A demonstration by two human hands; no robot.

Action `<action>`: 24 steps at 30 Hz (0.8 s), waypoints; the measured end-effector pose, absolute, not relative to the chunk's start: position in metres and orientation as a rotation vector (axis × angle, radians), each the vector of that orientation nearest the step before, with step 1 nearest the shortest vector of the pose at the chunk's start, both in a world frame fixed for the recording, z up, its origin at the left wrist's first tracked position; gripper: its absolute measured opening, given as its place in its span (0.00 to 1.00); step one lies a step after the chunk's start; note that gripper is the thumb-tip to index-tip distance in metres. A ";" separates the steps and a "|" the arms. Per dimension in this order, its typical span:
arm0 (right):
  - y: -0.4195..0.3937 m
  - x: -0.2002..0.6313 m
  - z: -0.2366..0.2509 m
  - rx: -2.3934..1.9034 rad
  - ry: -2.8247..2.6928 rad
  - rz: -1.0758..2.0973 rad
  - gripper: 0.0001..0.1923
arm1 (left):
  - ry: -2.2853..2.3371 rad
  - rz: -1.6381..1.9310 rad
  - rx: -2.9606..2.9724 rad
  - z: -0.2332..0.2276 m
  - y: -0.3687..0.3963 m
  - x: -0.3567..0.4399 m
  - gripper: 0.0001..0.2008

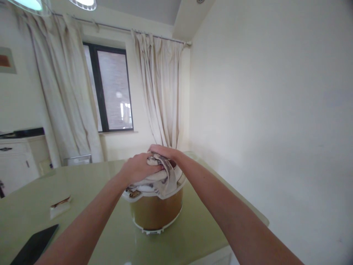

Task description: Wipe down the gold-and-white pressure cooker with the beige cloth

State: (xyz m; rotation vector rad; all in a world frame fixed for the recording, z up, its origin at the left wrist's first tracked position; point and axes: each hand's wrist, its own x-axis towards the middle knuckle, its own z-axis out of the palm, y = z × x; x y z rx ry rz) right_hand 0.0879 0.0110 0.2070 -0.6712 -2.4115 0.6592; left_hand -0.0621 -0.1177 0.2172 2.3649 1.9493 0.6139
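A pale cloth with dark markings (166, 178) lies bunched over the top of a round brown container with a white rim and base (156, 211). From the left, my left hand (141, 168) grips the cloth, its fingers curled into the folds. Across the far side of the same cloth bends my right hand (164, 150), its fingertips partly hidden behind the folds. Both hands are close together above the container, which stands upright on the green table (110, 221). The cloth covers most of the container's top, so I cannot see inside it.
On the table's left side lie a black flat device (35, 244) and a small white packet (60, 208). A white cabinet (16, 162) stands at the far left. Curtains (162, 88) hang by the window (114, 90), and a bare wall (270, 110) borders the table's right edge.
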 end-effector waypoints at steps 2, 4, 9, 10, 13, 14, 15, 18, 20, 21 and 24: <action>0.013 0.088 0.207 -0.655 -2.434 0.602 0.08 | 1.972 0.605 2.355 0.218 -0.118 -0.062 0.30; 0.014 0.088 0.207 -0.629 -2.468 0.554 0.09 | 1.987 0.591 2.346 0.218 -0.118 -0.061 0.32; 0.010 0.093 0.210 -0.457 -2.566 0.450 0.08 | 1.984 0.670 2.303 0.213 -0.115 -0.065 0.32; 0.009 0.093 0.210 -0.430 -2.573 0.436 0.07 | 1.965 0.700 2.296 0.212 -0.114 -0.066 0.31; 0.008 0.090 0.205 -0.477 -2.561 0.408 0.06 | 1.905 0.770 2.285 0.208 -0.114 -0.067 0.30; 0.008 0.087 0.203 -0.544 -2.515 0.411 0.06 | 1.896 0.787 2.279 0.207 -0.115 -0.067 0.30; 0.006 0.085 0.202 -0.628 -2.441 0.425 0.06 | 1.894 0.800 2.270 0.206 -0.116 -0.067 0.30; -0.015 0.082 0.212 -0.788 -2.096 0.415 0.08 | 1.893 0.838 2.247 0.204 -0.119 -0.066 0.29; -0.048 0.086 0.226 -0.696 -1.871 0.357 0.08 | 1.898 0.858 2.247 0.203 -0.121 -0.065 0.27; -0.071 0.090 0.231 -0.589 -1.783 0.353 0.07 | 1.901 0.867 2.250 0.203 -0.121 -0.065 0.26; -0.157 0.106 0.211 -0.237 -1.782 0.715 0.11 | 1.913 0.902 2.244 0.202 -0.122 -0.065 0.26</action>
